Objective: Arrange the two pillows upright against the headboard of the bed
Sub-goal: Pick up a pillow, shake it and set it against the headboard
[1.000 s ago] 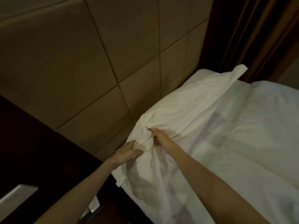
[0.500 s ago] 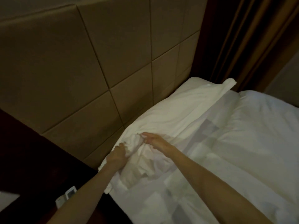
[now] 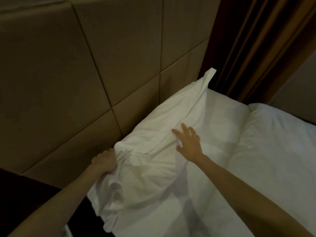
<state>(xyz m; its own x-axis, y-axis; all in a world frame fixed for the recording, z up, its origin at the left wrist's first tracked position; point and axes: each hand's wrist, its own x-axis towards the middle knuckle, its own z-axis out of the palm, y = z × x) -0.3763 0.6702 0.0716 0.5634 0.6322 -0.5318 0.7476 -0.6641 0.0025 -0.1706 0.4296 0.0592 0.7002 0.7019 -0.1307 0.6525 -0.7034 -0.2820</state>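
Note:
A white pillow point(image 3: 159, 127) lies along the padded tan headboard point(image 3: 85, 69), leaning against it, its far corner poking up at the top. My left hand point(image 3: 104, 159) grips the pillow's near end, where the case is bunched. My right hand point(image 3: 188, 142) is spread flat, fingers apart, on the pillow's front face near a long fold. A second white pillow point(image 3: 227, 120) seems to lie flat on the bed to the right; its outline is hard to tell from the bedding.
White bedding point(image 3: 256, 168) covers the bed at the right and bottom. A dark bedside surface point(image 3: 25, 194) is at lower left. Brown curtains point(image 3: 256, 40) hang behind the bed's far corner.
My right hand let go of the bunched case and slid up the pillow, now flat and spread. My left hand moved to the pillow's near end. The pillow sits higher against the headboard.

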